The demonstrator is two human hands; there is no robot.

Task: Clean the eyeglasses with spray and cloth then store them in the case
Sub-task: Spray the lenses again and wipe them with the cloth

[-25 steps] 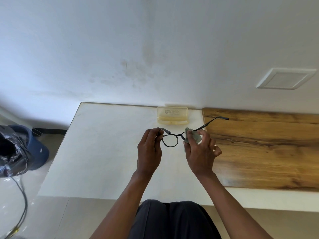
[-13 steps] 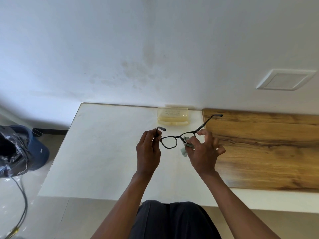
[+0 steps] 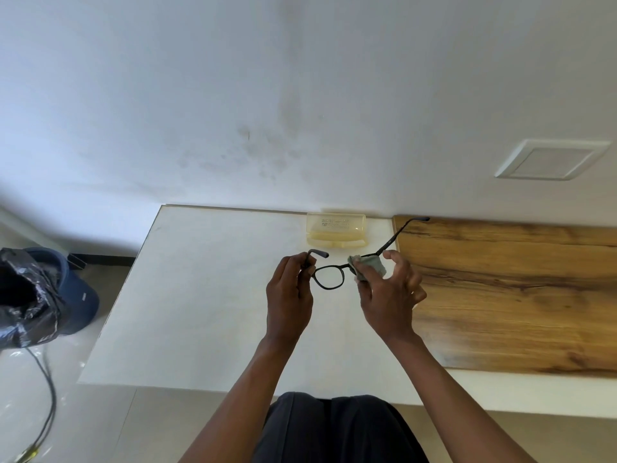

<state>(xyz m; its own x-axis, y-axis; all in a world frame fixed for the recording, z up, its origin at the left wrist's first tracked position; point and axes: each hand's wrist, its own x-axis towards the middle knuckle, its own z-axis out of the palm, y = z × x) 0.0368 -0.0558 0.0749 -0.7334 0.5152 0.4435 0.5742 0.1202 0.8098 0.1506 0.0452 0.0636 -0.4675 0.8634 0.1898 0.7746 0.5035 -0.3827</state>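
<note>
Up above the desk (image 3: 207,295), the glasses (image 3: 329,277) are held in the air between both hands, temples unfolded. Their long axis runs left to right across the view; both temples point away from the person toward the wall (image 3: 300,95), the right one stretching up and rightward over the wood panel (image 3: 517,289). The left hand (image 3: 288,295) pinches the frame at its left hinge, fingers curled round the temple there. The right hand (image 3: 390,299) pinches a grey-green cloth (image 3: 369,266) over the right lens (that lens is hidden under the fabric), thumb and fingers closed on the cloth, with the other fingers spread loosely.

Behind the glasses, against the wall, a pale yellow translucent case (image 3: 336,229) lies on the desk with its long side parallel to the wall. It carries embossed lettering on its lid, too small to read.

On the floor at left stands a blue bin (image 3: 78,295) lined with a black bag (image 3: 26,295), and a cable (image 3: 50,396) trails below it. A white plate (image 3: 551,159) is set in the wall at right.
</note>
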